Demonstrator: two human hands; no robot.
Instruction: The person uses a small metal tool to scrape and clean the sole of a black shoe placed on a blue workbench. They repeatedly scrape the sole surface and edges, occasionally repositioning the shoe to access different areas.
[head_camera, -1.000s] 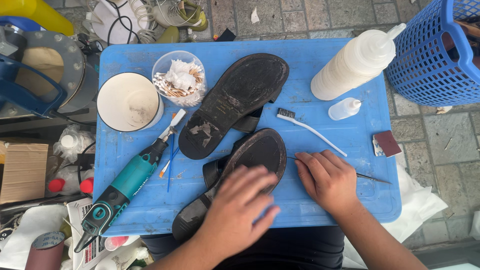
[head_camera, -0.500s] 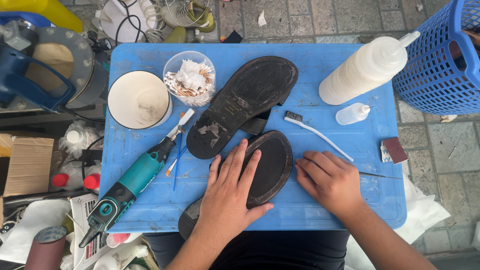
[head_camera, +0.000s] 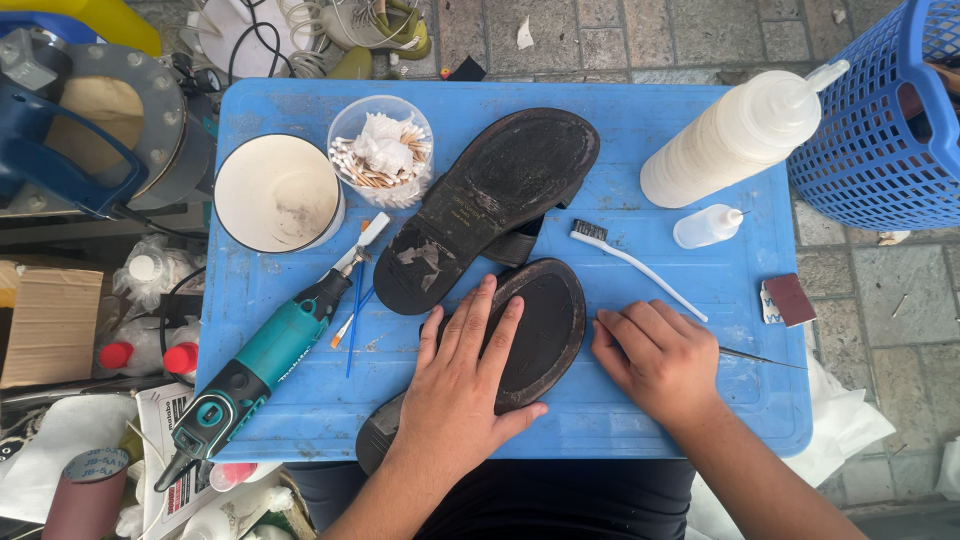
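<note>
My left hand (head_camera: 455, 400) lies flat, fingers (head_camera: 478, 325) spread and stretched out over the near shoe sole (head_camera: 540, 330), pressing on it, not gripping. My right hand (head_camera: 655, 360) rests palm down on the blue table (head_camera: 700, 420) just right of that sole, fingers half curled over a thin dark blade-like tool (head_camera: 760, 357); whether it actually pinches the tool I cannot tell.

The near sole sits at the front middle of the table, upside down, its heel end poking over the near edge under my wrist. It looks like dark rubber: light, bendy, grippy rather than slick (worn, so probably not fragile). I judge the best hold is around the narrow waist or the edges, thumb on one side and fingers on the other.

The second sole (head_camera: 495, 205) lies just behind, tilted, heel patchy with old glue, its edge touching or overlapping the near one, so it crowds any lift toward the back. A white brush (head_camera: 640, 268) lies just beyond my right fingers. Left of the soles: teal rotary tool (head_camera: 265, 370), a blue stick (head_camera: 357, 310), white bowl (head_camera: 278, 195), clear cup of cotton swabs (head_camera: 380, 150). Back right: big squeeze bottle (head_camera: 740, 135), small dropper bottle (head_camera: 705, 227), sanding block (head_camera: 790, 298) off the table's edge, blue basket (head_camera: 880, 110).
</note>
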